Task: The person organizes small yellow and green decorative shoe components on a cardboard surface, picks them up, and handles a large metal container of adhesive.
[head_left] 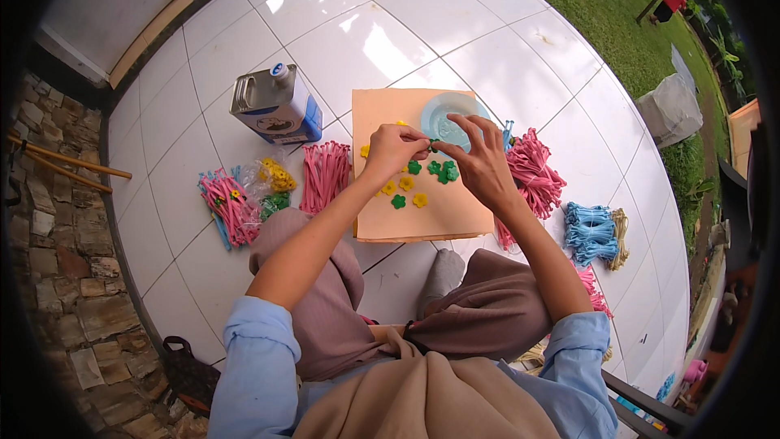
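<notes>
Over a sheet of peach-coloured board (382,228), my two hands meet at a small dark green piece (434,146), seemingly a flower. My left hand (394,151) pinches it from the left. From the right, the thumb and a finger of my right hand (485,167) close on it, while the other fingers stay raised. Just behind my right fingers is a round, light blue dish (435,106) that looks to hold clear liquid. Loose green flowers (448,171) and yellow flowers (420,200) lie on the board below my hands; others are partly hidden by my left hand.
On the left stand a metal can (279,106) and pink bundled strips (325,176), near plastic bags of yellow flowers (277,175). To the right lie more pink bundles (535,175) and blue bundles (591,233). White floor tiles (357,41) surround the board; a person (671,4) is on the grass.
</notes>
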A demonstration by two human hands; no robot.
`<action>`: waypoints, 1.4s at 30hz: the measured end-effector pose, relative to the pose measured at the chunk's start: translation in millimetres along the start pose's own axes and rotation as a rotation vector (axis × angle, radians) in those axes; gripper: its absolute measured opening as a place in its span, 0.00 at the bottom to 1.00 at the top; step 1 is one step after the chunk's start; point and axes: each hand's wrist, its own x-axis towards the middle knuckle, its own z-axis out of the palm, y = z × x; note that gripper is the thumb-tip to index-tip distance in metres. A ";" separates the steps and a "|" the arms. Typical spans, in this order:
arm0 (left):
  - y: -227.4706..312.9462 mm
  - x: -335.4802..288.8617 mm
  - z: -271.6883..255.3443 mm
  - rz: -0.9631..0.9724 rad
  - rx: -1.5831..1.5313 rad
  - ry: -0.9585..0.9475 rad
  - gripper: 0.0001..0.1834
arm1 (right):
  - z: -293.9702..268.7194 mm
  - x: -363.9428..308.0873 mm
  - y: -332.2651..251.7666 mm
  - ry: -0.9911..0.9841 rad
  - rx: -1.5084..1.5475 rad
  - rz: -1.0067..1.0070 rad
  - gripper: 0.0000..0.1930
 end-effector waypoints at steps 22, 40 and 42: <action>-18.4 -10.0 -0.8 0.505 0.912 0.004 0.07 | 18.3 -22.5 33.1 -0.059 0.097 0.420 0.13; -14.2 -32.5 5.2 0.483 1.135 -0.377 0.10 | 19.1 -22.5 32.7 -0.107 0.040 0.419 0.13; -15.4 -30.3 3.9 0.447 1.070 -0.410 0.09 | 20.1 -21.9 33.1 -0.103 0.046 0.419 0.14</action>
